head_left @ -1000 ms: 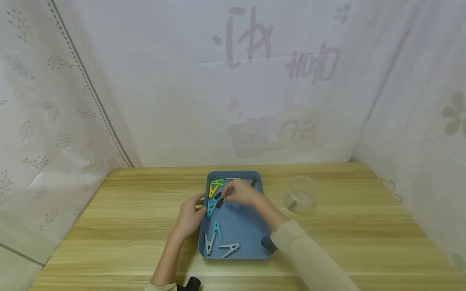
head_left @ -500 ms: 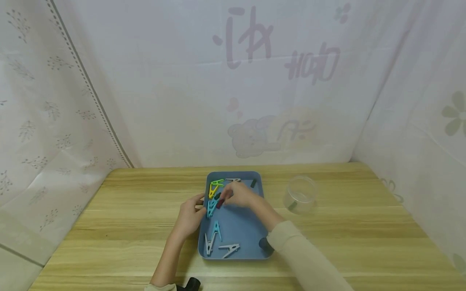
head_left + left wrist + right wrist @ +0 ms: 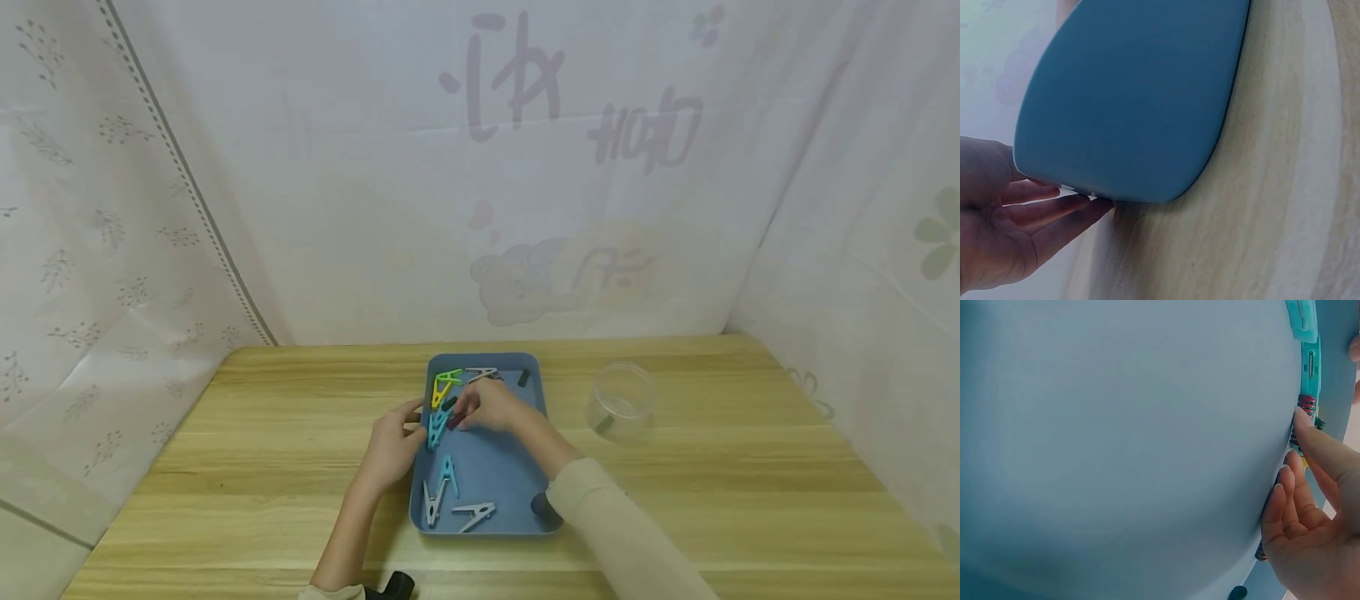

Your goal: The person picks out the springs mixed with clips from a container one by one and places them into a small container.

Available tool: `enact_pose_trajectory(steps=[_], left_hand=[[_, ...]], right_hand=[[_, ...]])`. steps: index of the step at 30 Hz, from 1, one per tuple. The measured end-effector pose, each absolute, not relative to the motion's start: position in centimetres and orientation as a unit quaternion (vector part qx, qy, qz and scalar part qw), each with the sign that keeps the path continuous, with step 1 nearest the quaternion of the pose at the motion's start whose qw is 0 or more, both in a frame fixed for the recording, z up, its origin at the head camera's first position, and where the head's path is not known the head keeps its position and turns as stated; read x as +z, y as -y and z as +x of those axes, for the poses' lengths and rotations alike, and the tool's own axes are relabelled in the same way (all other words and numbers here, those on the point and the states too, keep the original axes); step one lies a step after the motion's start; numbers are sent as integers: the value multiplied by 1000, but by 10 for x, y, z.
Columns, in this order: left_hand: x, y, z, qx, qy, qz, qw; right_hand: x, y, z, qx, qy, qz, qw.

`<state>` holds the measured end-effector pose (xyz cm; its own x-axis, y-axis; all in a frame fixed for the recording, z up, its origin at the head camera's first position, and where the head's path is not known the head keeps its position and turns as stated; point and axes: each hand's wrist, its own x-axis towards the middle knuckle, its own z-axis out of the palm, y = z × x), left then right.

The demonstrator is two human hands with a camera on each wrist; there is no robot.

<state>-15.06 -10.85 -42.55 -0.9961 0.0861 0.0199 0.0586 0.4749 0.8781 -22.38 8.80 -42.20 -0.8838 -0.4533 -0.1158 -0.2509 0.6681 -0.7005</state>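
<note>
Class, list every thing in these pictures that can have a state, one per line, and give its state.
Tray: flat on the table, holding pegs.
Yellow peg: lying in the tray, jaws closed.
Grey pegs: lying loose at the tray's near end.
Cup: upright on the table, right of the tray.
Left hand: open, fingers against the tray's left rim.
Right hand: fingers curled at a dark red peg; grip unclear.

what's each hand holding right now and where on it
The right hand touches a dark red clip in the blue tray; whether it grips it cannot be told. The left hand rests straight fingers on the tray's left rim.
</note>
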Motion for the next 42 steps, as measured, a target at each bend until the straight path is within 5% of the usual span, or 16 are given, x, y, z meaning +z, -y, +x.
enact_pose_trajectory(steps=[42], left_hand=[[-426,108,-150,516,-856,43,14]], right_hand=[[-413,-99,-225,-365,-893,-223,135]])
